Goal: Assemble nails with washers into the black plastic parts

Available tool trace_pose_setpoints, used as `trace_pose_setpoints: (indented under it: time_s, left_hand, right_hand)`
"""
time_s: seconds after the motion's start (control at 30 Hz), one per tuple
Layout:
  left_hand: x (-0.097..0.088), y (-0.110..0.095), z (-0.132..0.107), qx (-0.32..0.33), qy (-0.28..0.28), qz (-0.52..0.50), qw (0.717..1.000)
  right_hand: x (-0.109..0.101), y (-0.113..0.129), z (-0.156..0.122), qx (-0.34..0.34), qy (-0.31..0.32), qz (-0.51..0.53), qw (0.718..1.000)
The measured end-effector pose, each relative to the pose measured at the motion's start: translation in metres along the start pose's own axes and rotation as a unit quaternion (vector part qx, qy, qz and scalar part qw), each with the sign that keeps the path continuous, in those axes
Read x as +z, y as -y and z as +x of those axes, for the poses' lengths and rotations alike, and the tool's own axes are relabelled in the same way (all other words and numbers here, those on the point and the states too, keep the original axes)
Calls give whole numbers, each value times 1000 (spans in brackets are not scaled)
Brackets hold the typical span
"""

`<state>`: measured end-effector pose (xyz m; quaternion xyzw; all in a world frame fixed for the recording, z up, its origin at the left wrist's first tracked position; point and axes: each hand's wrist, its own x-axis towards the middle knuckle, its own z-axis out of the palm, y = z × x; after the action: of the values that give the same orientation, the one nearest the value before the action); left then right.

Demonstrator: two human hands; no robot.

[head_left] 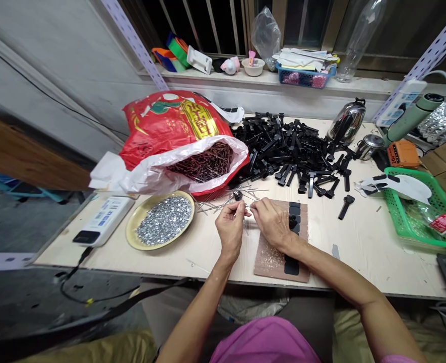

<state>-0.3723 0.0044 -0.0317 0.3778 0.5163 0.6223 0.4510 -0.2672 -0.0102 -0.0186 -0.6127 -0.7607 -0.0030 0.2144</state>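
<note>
Left hand (230, 228) and right hand (272, 224) are together at worktop (359, 239) centre, fingertips clamped on 1 thin metal pin (246, 207); a small black part (238, 194) sits at its 11 o'clock end. Progress is judged early: the black parts pile (291, 146) at 1 o'clock and the bag of pins (207, 162) at 11 o'clock are full; no finished batch is discernible.

Bright, even light falls from overhead on my tabletop (359, 242); the window (177, 15) behind is black. Soft, short shadows lie under my left hand (230, 229) and right hand (271, 224). The kettle (345, 121), dish (131, 233) and red bag (162, 126) glint. The wide lens bows the edges, the far left is smeared, and below the tabletop it is dim.
</note>
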Motion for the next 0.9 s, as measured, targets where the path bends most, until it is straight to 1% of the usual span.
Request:
trace_pose_setpoints:
  time_s: [0.07,0.1,0.17,0.23,0.3,0.37,0.5,0.57,0.63,0.7,0.77,0.83,0.9]
  left_hand:
    - [0,0,0,-2,-1,-3,1000]
    - [0,0,0,-3,0,-4,1000]
    - [0,0,0,-8,4,-5,1000]
    - [-1,0,0,-16,11,0,1000]
    - [-2,1,1,-15,7,5,1000]
    - [-3,2,3,-12,-2,7,1000]
    - [-4,4,5,-11,6,6,1000]
    - [-4,4,4,-2,6,6,1000]
    - [-3,4,4,7,-2,8,1000]
    - [-3,4,5,14,-7,14,1000]
    - [-3,4,7,19,-11,20,1000]
    - [-4,2,10,24,-20,20,999]
    - [-5,1,12,24,-25,18,999]
  right_hand:
    - [-1,0,1,-14,-1,-7,1000]
    - [-3,-1,2,-7,7,1,1000]
    - [-5,-2,4,27,44,45,998]
    - [-7,-3,6,59,90,106,989]
    - [-8,-5,7,67,112,152,980]
    - [-8,-5,7,53,95,153,982]
    - [-6,-3,4,8,48,53,997]
    - [-6,-2,4,10,44,24,999]
    - [-6,-1,6,31,62,51,996]
    - [-7,-1,9,55,101,116,987]
    - [-8,-2,11,62,121,172,976]
    - [-11,-4,11,53,106,183,976]
    - [-12,-6,8,36,80,155,984]
